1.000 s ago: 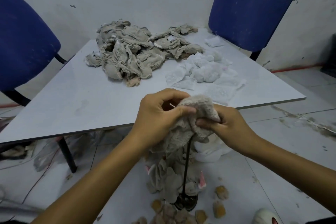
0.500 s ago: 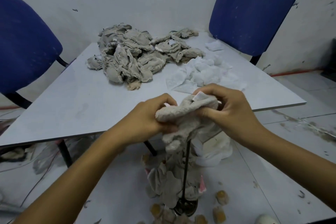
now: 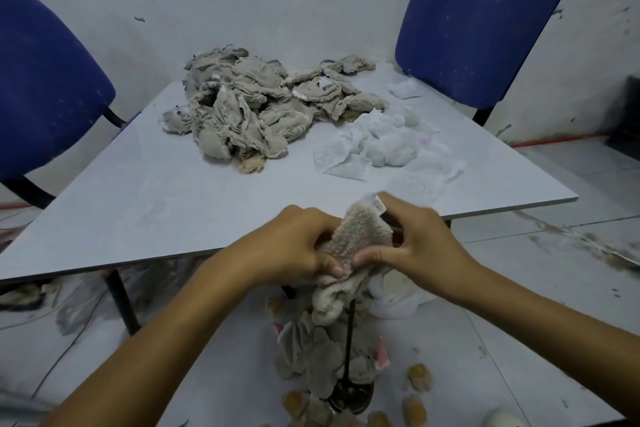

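Head view: beige fuzzy plush fabric piece (image 3: 360, 243) is held in front of near edge of pale grey counter (image 3: 138, 201), over thin black metal rod on round base (image 3: 349, 340) standing on floor. Left hand (image 3: 294, 246) is curled round fabric's left side, thumb pressed onto it. Right hand (image 3: 419, 246) is pinched on right side, fingertips by small white tag (image 3: 375, 199) at top. Heap of grey-beige fabric skins (image 3: 249, 107) and white fabric pieces (image 3: 388, 142) are seen further back on counter, well apart from hands.
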A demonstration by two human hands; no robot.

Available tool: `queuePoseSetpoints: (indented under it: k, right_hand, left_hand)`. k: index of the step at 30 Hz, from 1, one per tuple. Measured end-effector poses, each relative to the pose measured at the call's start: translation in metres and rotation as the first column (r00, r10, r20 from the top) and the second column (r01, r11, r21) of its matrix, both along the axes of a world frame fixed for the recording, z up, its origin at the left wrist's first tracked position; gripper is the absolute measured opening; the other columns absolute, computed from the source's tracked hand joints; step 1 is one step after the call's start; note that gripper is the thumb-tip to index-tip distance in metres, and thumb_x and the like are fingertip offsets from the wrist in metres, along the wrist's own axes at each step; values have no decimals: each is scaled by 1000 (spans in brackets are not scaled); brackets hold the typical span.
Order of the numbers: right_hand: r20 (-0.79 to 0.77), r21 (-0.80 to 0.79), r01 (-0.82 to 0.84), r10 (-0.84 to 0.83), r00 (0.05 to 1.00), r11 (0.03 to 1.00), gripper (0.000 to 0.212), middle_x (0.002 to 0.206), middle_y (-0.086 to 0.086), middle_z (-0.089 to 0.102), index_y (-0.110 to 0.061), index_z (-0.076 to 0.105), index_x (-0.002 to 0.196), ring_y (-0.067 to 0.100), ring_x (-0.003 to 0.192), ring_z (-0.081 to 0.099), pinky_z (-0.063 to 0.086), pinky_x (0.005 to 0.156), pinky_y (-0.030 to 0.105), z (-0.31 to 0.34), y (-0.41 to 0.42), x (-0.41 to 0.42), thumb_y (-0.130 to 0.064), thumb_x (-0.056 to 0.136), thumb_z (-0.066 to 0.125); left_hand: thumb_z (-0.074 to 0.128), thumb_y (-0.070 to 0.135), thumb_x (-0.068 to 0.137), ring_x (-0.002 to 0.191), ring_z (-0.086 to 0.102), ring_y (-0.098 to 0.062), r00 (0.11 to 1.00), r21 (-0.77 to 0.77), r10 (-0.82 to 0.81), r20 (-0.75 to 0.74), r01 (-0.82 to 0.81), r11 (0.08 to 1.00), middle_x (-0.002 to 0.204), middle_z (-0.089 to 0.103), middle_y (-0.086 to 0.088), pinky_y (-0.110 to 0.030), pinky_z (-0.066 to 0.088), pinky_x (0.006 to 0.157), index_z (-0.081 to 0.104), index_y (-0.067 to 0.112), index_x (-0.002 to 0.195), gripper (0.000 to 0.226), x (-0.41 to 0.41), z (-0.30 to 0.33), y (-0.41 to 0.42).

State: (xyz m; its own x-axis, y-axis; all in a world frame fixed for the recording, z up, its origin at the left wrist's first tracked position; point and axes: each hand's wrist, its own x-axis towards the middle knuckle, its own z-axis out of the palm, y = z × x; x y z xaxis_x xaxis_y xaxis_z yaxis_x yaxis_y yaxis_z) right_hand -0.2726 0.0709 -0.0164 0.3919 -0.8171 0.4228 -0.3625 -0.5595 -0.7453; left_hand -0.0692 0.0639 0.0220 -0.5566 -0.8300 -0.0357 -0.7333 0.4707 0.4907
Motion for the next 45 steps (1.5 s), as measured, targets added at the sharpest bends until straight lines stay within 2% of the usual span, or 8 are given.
queuePoseSetpoints:
  k: [6,10,15,22,30,36,41,45]
  right_hand:
    - [-25,73,-28,30,999,997,29,88,-38,66,-48,61,90,-11,88,64,49,73,7,-11,-2,-13,-47,66,77]
    - [163,-120,90,-70,984,989,24,82,-30,68,-44,64,87,-9,76,65,46,65,6,-10,0,-10,-33,73,81]
    - [-151,-23,63,-65,986,998,16,63,-14,65,-25,73,64,2,66,61,46,60,25,-26,-9,-14,-23,72,86]
    - [192,-50,50,-39,981,998,17,88,-10,74,-24,74,90,9,80,70,58,72,24,18,-4,-15,-22,75,82]
    - [-259,-175,62,-107,960,983,40,75,6,70,-8,76,85,18,72,63,50,65,39,15,-3,-9,-47,73,76]
    - [-157,-44,31,-38,987,999,45,76,8,69,-9,74,83,24,76,63,49,68,41,-4,-4,-12,-53,72,69]
    - [107,-267,116,-90,990,957,15,87,-15,71,-22,75,94,5,81,66,51,72,19,9,-5,-18,-28,81,78]
    - [-239,-408,34,-143,960,912,36,60,-9,45,-16,52,60,9,62,39,30,55,23,4,-6,-12,-31,78,78]
  left_hand:
    - [76,33,76,92,65,-31,853,98,72,-516,-24,995,96,70,-7,-49,53,81,68,23,102,29,-4,-4,6]
    - [81,20,74,76,66,-25,691,-112,0,-723,-117,987,84,71,0,-39,56,69,72,24,88,17,-15,2,8]
    - [85,26,73,63,49,2,945,-169,19,-327,-78,983,63,58,16,-24,37,61,63,35,63,25,-14,-6,3]
    - [84,15,69,79,67,-5,636,-32,44,-770,-108,994,83,72,10,-22,55,68,71,21,92,27,6,2,-2]
    - [82,40,64,76,63,-12,846,66,82,-527,-55,996,80,70,0,-39,52,69,71,21,88,33,10,-9,-1]
    - [92,26,64,63,57,-5,929,1,128,-348,-137,991,62,65,11,-41,53,65,64,27,61,27,0,-18,-2]
    - [80,17,72,71,66,3,713,-36,43,-700,-96,995,74,72,17,-20,54,66,76,35,77,20,-3,-4,0]
    - [87,20,66,66,59,9,950,-88,40,-311,-71,994,67,65,29,-17,47,59,69,43,68,29,1,-16,0]
